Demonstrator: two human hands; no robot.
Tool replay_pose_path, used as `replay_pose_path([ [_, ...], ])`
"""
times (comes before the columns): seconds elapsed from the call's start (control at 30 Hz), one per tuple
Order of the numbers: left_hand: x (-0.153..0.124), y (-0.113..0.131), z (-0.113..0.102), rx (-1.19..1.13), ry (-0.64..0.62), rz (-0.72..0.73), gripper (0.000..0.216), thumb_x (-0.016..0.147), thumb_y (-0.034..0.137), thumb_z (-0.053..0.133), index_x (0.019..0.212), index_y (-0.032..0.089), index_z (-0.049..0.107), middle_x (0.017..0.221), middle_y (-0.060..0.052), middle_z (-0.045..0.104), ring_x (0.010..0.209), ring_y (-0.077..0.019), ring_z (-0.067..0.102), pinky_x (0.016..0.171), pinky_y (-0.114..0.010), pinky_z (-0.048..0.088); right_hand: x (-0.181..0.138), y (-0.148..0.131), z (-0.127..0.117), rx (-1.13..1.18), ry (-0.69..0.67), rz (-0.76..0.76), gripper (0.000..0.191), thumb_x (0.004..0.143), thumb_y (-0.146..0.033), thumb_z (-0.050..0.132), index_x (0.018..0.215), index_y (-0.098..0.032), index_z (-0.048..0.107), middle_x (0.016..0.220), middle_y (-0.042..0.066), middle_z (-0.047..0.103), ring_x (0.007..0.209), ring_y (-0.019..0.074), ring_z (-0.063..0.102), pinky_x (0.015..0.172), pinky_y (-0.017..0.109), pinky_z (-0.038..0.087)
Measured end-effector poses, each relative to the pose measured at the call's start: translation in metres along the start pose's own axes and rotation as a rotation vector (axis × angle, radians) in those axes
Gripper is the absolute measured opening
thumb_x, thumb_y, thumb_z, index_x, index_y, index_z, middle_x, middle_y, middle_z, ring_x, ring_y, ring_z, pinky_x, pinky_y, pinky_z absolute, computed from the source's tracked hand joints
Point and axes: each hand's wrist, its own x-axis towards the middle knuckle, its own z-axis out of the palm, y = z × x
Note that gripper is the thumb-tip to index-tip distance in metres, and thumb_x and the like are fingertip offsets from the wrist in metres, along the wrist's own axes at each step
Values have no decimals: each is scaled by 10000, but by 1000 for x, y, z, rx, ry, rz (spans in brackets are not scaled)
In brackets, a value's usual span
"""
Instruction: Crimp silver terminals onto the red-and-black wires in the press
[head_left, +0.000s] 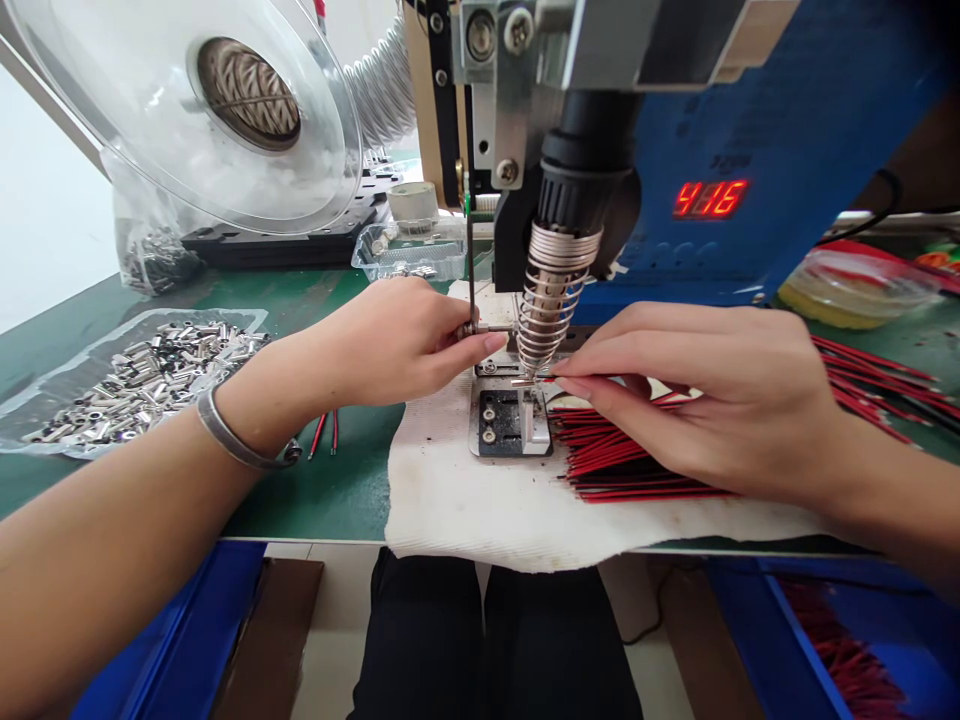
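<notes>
Green tabletop (330, 500): right hand (720, 390), grip pinched on wire (550, 379); left hand (397, 335) curled by metal rod (493, 328) (hold unclear).

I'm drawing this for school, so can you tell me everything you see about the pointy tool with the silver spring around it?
The pointy tool hangs point down, leaning slightly, under the machine. Its upper part is black, ribbed and looks like plastic. Below, a spring of silvery metal narrows downward around a sleeve with holes, tight on top, looser lower. The bottom is beside the right hand, above a small fixture; what it touches is too small to tell.
</notes>
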Motion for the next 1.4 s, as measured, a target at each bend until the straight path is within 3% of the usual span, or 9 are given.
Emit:
replay_pose_path([
  [0.77, 0, 2, 2, -8, 15, -22, 442, 1003, 449, 425, 615, 252, 343, 511, 11, 360, 488, -152, 290, 570, -360, 242, -1, 1, 2, 8, 24, -30, 121, 981, -95, 711, 949, -188, 782, 921, 26, 813, 750, 122, 747, 660, 228, 584],
  [0.9, 0, 7, -7, 15, -51, -87, 463, 1034, 444, 465, 631, 222, 514, 530, 8, 442, 510, -146, 348, 576, -332, 276, -1, 1, 2, 16, 26, -41, 135, 985, -93, 702, 948, -203, 771, 931, 19, 812, 775, 125, 755, 677, 228, 589],
  [1.03, -18, 16, -30, 4, -115, -265, 432, 1043, 528, 542, 844, 199, 740, 475, 37, 482, 512, -159, 450, 573, -289, 311, -1, -3, -1, -42, 41, -81, 125, 987, -102, 704, 941, -211, 745, 907, 5, 799, 765, 115, 742, 654, 218, 564],
  [1.1, -36, 28, -38, -16, -45, -338, 392, 1046, 512, 572, 926, 199, 775, 444, 54, 486, 490, -152, 466, 558, -270, 313, -1, -6, -3, -86, 62, -89, 103, 990, -125, 710, 934, -209, 727, 876, 5, 782, 746, 114, 723, 625, 227, 537],
  [1.2, -65, 60, -32, -165, 150, -311, 411, 1041, 432, 610, 733, 191, 736, 510, 42, 560, 460, -99, 439, 506, -248, 319, -1, -12, -5, -84, 82, -73, 106, 993, -138, 686, 917, -213, 684, 809, -4, 739, 681, 113, 670, 592, 250, 495],
  [1.3, -82, 101, -6, -455, 352, -281, 310, 998, 270, 659, 702, 198, 716, 597, 36, 648, 518, -93, 545, 512, -219, 406, -3, -16, -6, -2, 105, -64, 126, 963, -135, 687, 902, -227, 625, 720, -42, 655, 585, 96, 574, 566, 251, 457],
  [1.4, -81, 137, 22, -677, 486, -374, 164, 1003, 211, 659, 912, 223, 795, 742, 27, 755, 576, -97, 618, 534, -207, 454, -5, -17, -6, 109, 102, -65, 145, 955, -147, 669, 906, -247, 576, 690, -60, 596, 536, 98, 497, 539, 265, 420],
])
